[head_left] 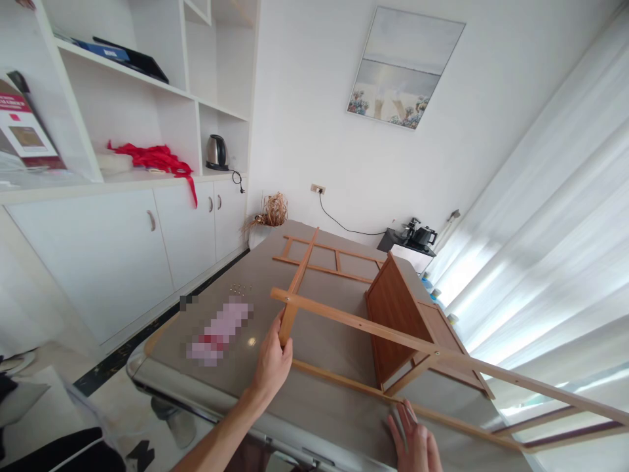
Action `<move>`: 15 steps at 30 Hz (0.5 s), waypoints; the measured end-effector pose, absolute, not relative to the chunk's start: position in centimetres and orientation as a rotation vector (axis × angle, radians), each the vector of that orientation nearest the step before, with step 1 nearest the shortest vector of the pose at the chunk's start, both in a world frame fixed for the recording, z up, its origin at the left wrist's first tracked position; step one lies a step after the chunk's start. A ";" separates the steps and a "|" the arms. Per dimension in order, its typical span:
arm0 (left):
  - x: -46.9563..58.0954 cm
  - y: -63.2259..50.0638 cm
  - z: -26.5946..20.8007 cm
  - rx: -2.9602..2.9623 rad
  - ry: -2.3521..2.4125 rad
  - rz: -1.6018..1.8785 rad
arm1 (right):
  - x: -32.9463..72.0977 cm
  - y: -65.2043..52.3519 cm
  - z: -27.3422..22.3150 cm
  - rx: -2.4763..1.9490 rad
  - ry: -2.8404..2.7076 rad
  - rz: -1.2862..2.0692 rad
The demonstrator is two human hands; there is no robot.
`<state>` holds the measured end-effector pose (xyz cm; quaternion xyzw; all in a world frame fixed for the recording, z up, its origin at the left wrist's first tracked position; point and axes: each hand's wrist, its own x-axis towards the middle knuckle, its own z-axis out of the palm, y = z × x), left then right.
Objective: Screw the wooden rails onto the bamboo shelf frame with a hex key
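Note:
A light wooden furniture frame (358, 322) stands on the grey-topped table, its long rails running off to the right. At its left end my left hand (272, 360) is closed around the short wooden end bar (288, 321), just below a screwed joint. My right hand (415, 436) is by the lower rail (339, 378) near the table's front edge. Its fingers are bent, with a thin, dark, narrow thing between them that I cannot make out. Wide brown wooden panels (398, 321) join the frame at the right. A second ladder-like wooden frame (324, 259) lies flat farther back.
Small metal fittings (240, 288) and a blurred pink packet (221, 331) lie on the table (171, 341) at left. White cabinets (98, 255) line the left wall. A black kettle (423, 236) stands on a side stand at back right, near white curtains (540, 196).

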<state>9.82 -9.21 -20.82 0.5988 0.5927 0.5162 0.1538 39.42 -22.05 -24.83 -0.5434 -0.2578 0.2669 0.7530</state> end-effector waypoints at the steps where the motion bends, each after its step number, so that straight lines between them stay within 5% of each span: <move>1: 9.7 -9.3 -20.8 1.716 1.702 1.490 | 39.3 -21.5 -25.1 -1.182 -0.577 0.616; 15: 6.3 -8.1 -20.4 1.780 1.858 1.483 | 34.7 -21.1 -23.4 -1.345 -0.684 0.816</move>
